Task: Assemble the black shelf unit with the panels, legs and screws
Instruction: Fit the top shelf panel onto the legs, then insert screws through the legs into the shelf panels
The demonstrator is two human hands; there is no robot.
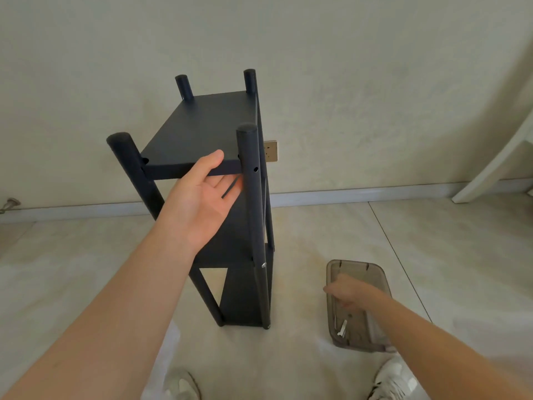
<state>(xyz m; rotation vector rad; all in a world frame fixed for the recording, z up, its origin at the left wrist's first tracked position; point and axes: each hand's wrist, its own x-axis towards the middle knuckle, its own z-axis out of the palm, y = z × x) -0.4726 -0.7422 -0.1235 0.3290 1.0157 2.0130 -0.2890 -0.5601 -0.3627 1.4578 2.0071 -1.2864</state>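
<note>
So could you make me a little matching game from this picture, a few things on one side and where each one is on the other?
Things:
1. left hand
2. right hand
3. wall socket
4. loose screw

Places:
A. lying in the brown plastic tray
B. on the wall behind the shelf unit
C. reaching down over the tray
D. gripping the front edge of the top shelf panel

Pairs: 1-D, 2-C, 3-B, 4-A
</note>
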